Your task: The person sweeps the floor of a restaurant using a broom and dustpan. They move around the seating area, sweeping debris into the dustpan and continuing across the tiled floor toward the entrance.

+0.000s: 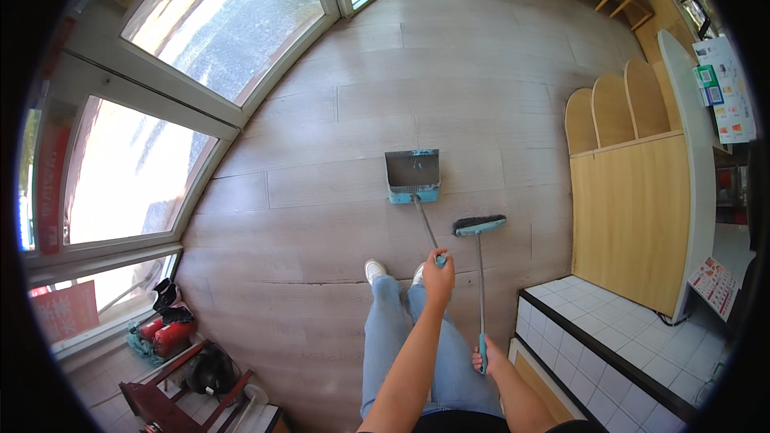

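My left hand grips the top of the long metal handle of a blue and grey dustpan. The pan lies ahead of my feet, its broad mouth facing away from me and a row of comb teeth near its handle side. In my right hand is the blue grip of a broom. Its blue head with dark bristles is to the right of the dustpan and nearer to me, apart from it. Whether the bristles touch the floor I cannot tell.
Wood-look planks make up the floor. Glazed doors stand along the left. A wooden counter and a white tiled step flank the right. At lower left are red fire extinguishers and a dark red stool.
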Tool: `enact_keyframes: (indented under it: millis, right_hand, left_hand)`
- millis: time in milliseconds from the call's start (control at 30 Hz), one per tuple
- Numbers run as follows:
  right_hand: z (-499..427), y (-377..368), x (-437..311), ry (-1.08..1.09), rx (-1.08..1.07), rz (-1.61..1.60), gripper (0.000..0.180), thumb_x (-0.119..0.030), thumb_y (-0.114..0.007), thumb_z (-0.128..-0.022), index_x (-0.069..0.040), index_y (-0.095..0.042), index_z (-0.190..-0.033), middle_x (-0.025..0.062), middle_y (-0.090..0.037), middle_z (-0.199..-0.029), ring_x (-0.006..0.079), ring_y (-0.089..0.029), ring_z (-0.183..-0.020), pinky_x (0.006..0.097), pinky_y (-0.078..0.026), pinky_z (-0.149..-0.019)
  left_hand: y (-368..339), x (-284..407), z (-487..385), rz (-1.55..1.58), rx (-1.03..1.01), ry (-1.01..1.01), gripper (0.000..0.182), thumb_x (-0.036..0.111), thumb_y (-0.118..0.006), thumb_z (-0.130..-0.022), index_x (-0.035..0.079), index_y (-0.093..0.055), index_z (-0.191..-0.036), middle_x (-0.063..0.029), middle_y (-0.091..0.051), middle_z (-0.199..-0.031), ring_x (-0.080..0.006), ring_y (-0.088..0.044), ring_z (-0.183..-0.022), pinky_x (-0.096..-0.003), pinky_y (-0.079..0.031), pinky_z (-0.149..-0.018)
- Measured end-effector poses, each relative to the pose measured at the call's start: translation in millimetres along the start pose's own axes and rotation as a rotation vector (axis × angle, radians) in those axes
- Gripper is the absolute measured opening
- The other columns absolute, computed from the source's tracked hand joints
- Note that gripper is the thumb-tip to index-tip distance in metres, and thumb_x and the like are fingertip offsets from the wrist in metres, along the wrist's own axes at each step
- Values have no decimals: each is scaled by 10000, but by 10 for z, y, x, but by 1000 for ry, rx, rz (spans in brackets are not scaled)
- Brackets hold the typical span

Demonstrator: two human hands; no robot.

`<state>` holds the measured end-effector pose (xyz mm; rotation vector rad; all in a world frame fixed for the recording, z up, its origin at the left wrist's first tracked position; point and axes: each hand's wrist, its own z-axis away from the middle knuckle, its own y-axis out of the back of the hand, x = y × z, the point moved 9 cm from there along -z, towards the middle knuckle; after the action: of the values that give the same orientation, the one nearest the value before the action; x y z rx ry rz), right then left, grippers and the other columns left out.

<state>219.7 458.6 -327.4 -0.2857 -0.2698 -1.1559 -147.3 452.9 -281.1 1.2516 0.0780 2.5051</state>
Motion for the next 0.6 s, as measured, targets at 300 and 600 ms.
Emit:
enact_keyframes:
  millis: [300,600]
  right_hand:
    - [156,315,-659,85,147,167,506,-583,-395,-890,-93,-393,-764,22,-346,-544,132,-345,-438,277,-273,-408]
    - [199,-15,-1042,176,292,287,293,-351,-456,-893,-92,-395,-771,9,-358,-563,109,-359,-436,252,-284,-391]
  left_hand:
    - [1133,-649,562,-70,270,-81,185,215,-639,-808,42,-653,-874,-195,-632,-749,-348,-624,-711,-377,-476,-660]
    - [2713,-1363,1203,370,399,151,153,168,-636,-839,23,-611,-795,-33,-520,-574,-106,-483,-430,-276,-395,-398]
